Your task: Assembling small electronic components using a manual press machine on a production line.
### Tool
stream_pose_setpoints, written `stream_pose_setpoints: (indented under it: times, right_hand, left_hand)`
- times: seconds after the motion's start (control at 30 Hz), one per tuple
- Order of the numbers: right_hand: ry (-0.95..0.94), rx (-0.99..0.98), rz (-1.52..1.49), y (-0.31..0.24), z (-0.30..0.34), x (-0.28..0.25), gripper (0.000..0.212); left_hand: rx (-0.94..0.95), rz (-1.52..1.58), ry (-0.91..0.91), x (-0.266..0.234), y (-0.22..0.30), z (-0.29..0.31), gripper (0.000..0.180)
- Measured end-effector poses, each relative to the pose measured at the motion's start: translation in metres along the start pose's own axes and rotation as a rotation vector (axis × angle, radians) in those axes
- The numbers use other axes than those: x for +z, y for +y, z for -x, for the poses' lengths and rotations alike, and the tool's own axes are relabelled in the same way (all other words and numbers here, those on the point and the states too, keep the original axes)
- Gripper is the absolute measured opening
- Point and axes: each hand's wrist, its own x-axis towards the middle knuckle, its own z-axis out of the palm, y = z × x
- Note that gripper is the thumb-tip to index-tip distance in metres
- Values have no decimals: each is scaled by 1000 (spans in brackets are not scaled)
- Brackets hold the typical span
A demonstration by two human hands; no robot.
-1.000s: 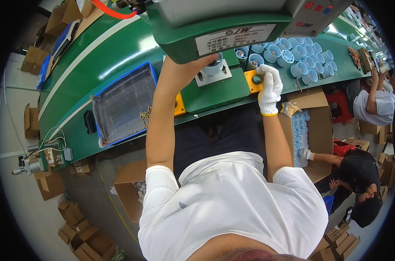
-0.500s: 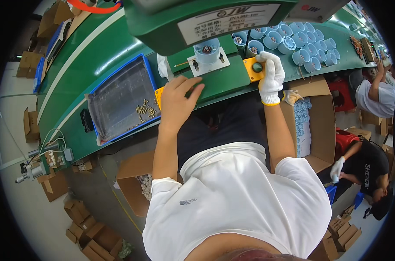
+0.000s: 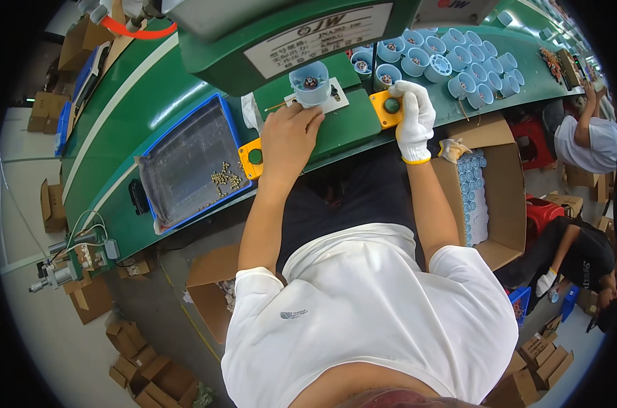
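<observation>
bare left hand (image 3: 289,136) palm-down, fingers (image 3: 289,114) bent ahead, right hand (image 3: 415,119) gloved, kinda curled, forearms (image 3: 263,221) stretched out behind

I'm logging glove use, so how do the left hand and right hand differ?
The left hand is bare; the right hand wears a white glove with a yellow cuff. The left hand is at a blue cup's lower end, while the right hand is at a yellow button box. Both are stretched out forward.
</observation>
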Motion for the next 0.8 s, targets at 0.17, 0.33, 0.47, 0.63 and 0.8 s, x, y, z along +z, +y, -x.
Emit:
stream_pose_setpoints:
  times: [0.17,0.33,0.47,0.63,0.8]
  right_hand:
    - [4,18,-19,3,0,-2,24]
    - [-20,-24,0,4,0,-3,25]
    - [-2,12,-28,2,2,-1,25]
    - [-11,-19,5,2,1,0,24]
    - [6,-5,22,3,-3,-5,23]
  left_hand:
    - [-16,39,25,-6,-2,-1,17]
    - [-71,7,24,-13,-3,1,21]
    - [-14,27,34,-11,-9,5,20]
    - [-30,-11,20,-14,-11,9,16]
    - [119,29,107,-29,-1,5,17]
